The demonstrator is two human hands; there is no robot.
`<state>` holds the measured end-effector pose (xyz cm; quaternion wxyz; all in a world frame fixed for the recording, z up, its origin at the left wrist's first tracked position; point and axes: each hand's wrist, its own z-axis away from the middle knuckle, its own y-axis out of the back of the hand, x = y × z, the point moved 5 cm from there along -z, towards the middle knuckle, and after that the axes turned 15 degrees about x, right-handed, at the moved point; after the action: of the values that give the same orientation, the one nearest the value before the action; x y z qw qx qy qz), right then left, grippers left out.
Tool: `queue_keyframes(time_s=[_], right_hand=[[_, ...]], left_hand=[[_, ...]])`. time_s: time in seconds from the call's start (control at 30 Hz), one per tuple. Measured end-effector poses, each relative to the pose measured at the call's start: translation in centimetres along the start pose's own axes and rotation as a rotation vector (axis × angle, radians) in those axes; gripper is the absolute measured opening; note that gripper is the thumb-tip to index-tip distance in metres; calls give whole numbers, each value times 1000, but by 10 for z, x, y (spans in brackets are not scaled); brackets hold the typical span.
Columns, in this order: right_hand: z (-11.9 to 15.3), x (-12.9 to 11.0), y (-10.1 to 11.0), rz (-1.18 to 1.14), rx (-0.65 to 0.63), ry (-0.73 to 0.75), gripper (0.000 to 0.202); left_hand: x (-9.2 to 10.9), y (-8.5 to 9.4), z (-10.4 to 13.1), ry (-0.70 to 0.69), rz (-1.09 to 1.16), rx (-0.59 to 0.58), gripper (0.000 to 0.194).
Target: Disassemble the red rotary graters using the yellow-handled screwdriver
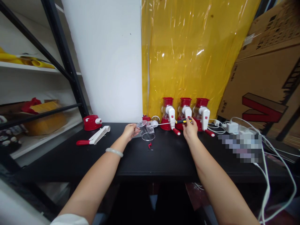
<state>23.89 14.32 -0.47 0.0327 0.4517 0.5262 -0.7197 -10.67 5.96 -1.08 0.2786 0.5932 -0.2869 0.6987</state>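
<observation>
My left hand is closed on something thin and small beside a clear plastic part; exactly what it grips is hard to make out. My right hand holds a screwdriver by its yellow and black handle, the long shaft pointing left to the clear part. Just below that part, a small red piece lies on the black table. Three red and white crank machines stand in a row behind the right hand.
At the left of the table are a red base and a white crank arm with red handle. White cables and chargers lie at the right, before a large cardboard box. A metal-framed shelf stands left.
</observation>
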Motion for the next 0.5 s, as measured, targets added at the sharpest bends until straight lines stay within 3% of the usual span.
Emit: queue_keyframes(time_s=[0.2, 0.3, 0.5], right_hand=[[-1, 0, -2, -3, -61, -56, 6], [1, 0, -2, 10, -26, -9, 15], [-2, 2, 4, 124, 67, 160, 41]], left_hand=[[1, 0, 1, 2, -5, -3, 14], [1, 0, 1, 3, -5, -7, 9], [-1, -1, -2, 5, 5, 3, 18]])
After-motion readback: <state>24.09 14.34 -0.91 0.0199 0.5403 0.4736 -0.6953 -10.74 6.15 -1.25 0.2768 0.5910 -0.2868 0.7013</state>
